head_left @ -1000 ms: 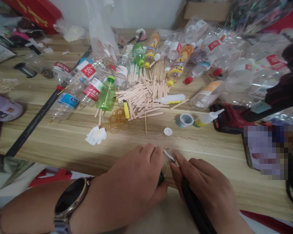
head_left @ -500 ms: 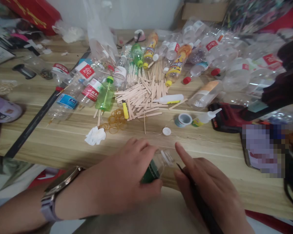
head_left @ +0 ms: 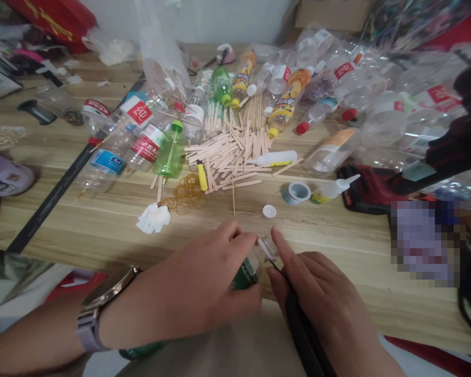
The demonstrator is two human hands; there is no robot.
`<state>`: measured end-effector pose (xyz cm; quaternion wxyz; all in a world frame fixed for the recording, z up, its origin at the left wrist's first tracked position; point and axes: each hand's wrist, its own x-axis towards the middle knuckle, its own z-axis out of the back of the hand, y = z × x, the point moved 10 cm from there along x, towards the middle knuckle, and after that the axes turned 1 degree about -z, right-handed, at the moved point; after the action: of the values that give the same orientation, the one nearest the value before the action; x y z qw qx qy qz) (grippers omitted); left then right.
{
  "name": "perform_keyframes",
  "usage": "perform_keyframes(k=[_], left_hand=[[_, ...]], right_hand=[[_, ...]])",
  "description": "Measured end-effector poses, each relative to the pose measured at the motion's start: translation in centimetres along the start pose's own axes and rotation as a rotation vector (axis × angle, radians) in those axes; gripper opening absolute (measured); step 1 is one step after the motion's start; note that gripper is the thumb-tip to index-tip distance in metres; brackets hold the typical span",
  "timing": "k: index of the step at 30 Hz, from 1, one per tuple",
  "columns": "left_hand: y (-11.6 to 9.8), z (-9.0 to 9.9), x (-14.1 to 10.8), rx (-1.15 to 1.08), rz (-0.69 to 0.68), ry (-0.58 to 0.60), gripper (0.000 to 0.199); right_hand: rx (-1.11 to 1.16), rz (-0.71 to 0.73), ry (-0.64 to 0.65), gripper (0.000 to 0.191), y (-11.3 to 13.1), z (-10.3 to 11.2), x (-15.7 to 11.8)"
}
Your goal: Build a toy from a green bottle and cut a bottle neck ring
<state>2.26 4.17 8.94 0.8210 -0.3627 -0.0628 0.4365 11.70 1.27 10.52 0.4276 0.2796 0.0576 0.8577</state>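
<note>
My left hand [head_left: 204, 283], a watch on its wrist, is closed around a clear plastic bottle [head_left: 246, 274] with a green label. The bottle lies on its side, its uncapped neck pointing right; most of its body is hidden under my hand and forearm. In my right hand [head_left: 325, 298] is a black-handled tool [head_left: 304, 335] with a thin dark tip. That tip reaches the bottle's neck, though I cannot tell whether it touches. My right thumb and finger are close beside the mouth. A white cap [head_left: 269, 211] rests on the table beyond.
Wooden craft sticks [head_left: 231, 162] are heaped mid-table, with rubber bands [head_left: 186, 192] and a yellow-handled tool [head_left: 202, 177] alongside. Empty bottles [head_left: 372, 99] crowd the back right. A glue bottle [head_left: 332, 190], a tape roll [head_left: 297, 193] and a red-black power tool [head_left: 371, 188] stand right.
My right hand has moved left with the black-handled tool, bringing its tip from a small gap away to the bottle's neck. My left hand keeps its hold and has shifted slightly.
</note>
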Motion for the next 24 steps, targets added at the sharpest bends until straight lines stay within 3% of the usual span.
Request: perform_keyframes(k=[3, 10, 24], left_hand=[[0.3, -0.9, 0.0, -0.024, 0.024, 0.074, 0.033], [0.5, -1.2, -0.1, -0.065, -0.003, 0.046, 0.034], [-0.2, -1.3, -0.3, -0.051, -0.005, 0.037, 0.035]], right_hand=[[-0.033, 0.005, 0.017, 0.057, 0.2, 0.1, 0.1], [-0.038, 0.060, 0.070, 0.050, 0.6, 0.5, 0.4], [-0.237, 0.125, -0.016, 0.037, 1.3, 0.9, 0.2]])
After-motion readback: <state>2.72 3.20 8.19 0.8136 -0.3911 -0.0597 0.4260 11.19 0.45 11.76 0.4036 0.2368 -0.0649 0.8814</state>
